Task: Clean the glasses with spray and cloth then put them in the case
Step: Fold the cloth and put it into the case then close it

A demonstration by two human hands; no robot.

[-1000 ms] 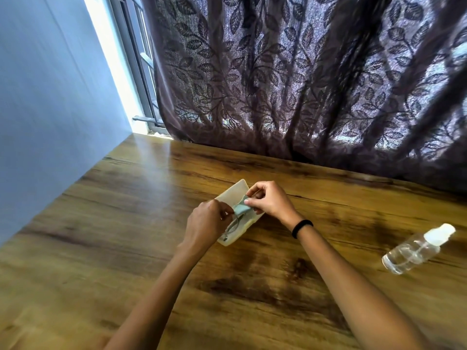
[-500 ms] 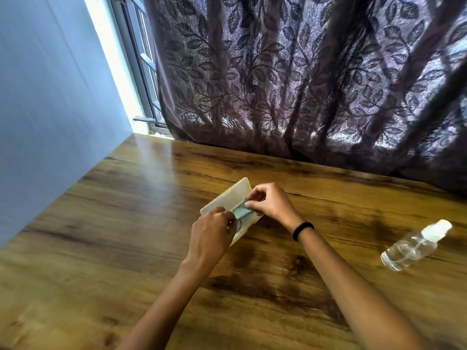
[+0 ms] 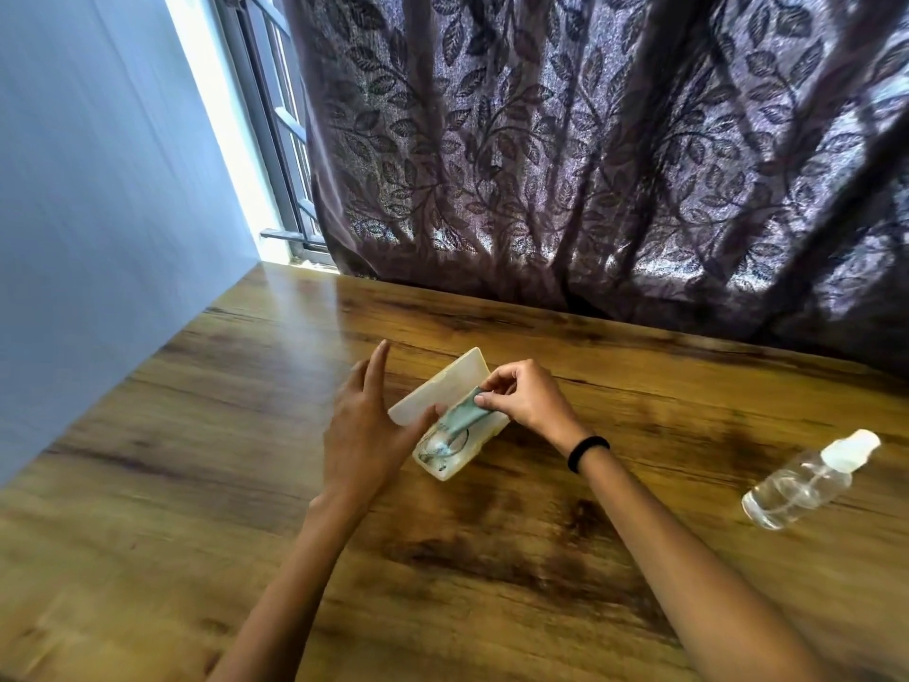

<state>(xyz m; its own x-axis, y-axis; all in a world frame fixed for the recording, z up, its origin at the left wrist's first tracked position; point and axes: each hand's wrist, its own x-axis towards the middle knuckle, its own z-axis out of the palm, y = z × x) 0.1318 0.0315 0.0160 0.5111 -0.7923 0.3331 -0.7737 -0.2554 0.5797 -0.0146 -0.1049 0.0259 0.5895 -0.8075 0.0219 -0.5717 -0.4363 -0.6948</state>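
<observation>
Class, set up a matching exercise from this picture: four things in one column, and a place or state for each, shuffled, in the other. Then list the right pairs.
Things:
1. spray bottle
2. case
3. cloth
4. left hand

States:
A. pinched by the right hand
B. open on the table
C. lying on its side, far right
D. fingers spread, beside the lid

Pairs: 1-C, 2-B, 3-A, 4-D

Wood table (image 3: 492, 583) w/ leaf curtain (image 3: 590, 164), window (image 3: 275, 140)
</observation>
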